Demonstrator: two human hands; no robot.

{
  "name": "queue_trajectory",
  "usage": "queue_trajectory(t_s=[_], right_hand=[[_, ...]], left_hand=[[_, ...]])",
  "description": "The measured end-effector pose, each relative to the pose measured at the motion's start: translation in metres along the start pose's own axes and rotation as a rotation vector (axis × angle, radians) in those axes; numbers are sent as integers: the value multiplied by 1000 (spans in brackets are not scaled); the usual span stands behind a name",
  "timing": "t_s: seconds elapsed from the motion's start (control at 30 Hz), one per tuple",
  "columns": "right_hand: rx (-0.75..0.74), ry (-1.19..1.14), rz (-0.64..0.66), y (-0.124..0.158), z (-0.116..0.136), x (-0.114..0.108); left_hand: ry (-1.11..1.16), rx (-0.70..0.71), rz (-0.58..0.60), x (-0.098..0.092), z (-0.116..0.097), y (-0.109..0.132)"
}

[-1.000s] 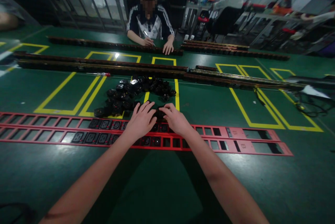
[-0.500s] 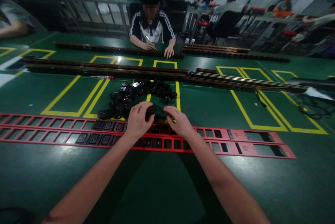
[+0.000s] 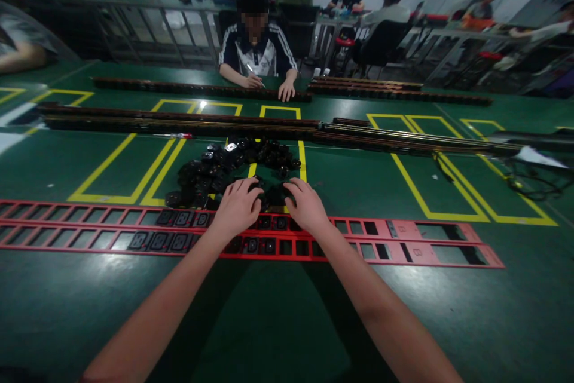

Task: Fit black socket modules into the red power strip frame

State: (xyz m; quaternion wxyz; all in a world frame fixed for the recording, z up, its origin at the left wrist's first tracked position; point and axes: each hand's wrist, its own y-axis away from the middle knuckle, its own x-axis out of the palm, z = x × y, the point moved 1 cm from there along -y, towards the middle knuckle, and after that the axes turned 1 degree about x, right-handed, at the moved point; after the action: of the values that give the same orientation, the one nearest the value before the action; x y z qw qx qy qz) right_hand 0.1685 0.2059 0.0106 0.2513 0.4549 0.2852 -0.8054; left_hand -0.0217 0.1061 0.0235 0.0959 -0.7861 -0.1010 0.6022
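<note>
Two red slotted strips (image 3: 287,259) lie side by side across the green table, with several black power sockets (image 3: 178,242) set in their openings. Beyond them is a curved heap of loose black sockets (image 3: 201,177). My left hand (image 3: 238,207) is over the far strip at the heap's near side, fingers curved and apart. Facing it, my right hand (image 3: 307,204) has its fingers bent and parted too. Dark pieces (image 3: 273,195) lie between the two hands; whether the fingertips touch them is hard to see. My hands and forearms cover parts of both strips.
Long dark bars (image 3: 201,120) cross the table behind the heap, with a red-handled screwdriver (image 3: 182,136) beside them. Opposite, a person (image 3: 258,54) holds a pen-like tool over another bar (image 3: 156,84). Black cables (image 3: 520,183) lie at the right.
My left hand has lowered slightly and its fingers have loosened from around a dark piece. My right hand has shifted slightly left. The view has moved a little.
</note>
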Motion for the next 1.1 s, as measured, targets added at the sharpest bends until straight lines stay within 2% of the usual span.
queue_trajectory(t_s=[0.13, 0.2, 0.3, 0.4, 0.47, 0.57, 0.63, 0.77, 0.87, 0.97, 1.03, 1.1], right_hand=[[17, 1, 48, -1, 3, -2], [13, 1, 48, -1, 3, -3], [14, -1, 53, 0, 4, -4], [14, -13, 62, 0, 4, -4], [14, -21, 69, 0, 4, -4], [16, -36, 80, 0, 4, -5], [16, -42, 83, 0, 4, -5], [20, -20, 63, -1, 3, -4], [27, -1, 53, -1, 2, -3], [30, 10, 57, -1, 2, -3], [32, 18, 52, -1, 3, -2], [36, 22, 49, -1, 3, -2]], left_hand=[[4, 59, 48, 0, -2, 1], [27, 77, 32, -2, -2, 2], [122, 2, -107, -9, 2, 2], [274, -194, -269, -21, 20, 0], [299, -289, -210, -29, 34, 0], [167, -268, 56, -36, 43, 2], [37, -217, 192, -38, 39, 5], [-80, -185, 363, -38, 19, 9], [-161, -180, 368, -39, 4, 10], [-280, -121, 217, -35, -10, 9], [-239, -18, 156, -26, -19, 9], [-148, 78, 169, -14, -24, 9]])
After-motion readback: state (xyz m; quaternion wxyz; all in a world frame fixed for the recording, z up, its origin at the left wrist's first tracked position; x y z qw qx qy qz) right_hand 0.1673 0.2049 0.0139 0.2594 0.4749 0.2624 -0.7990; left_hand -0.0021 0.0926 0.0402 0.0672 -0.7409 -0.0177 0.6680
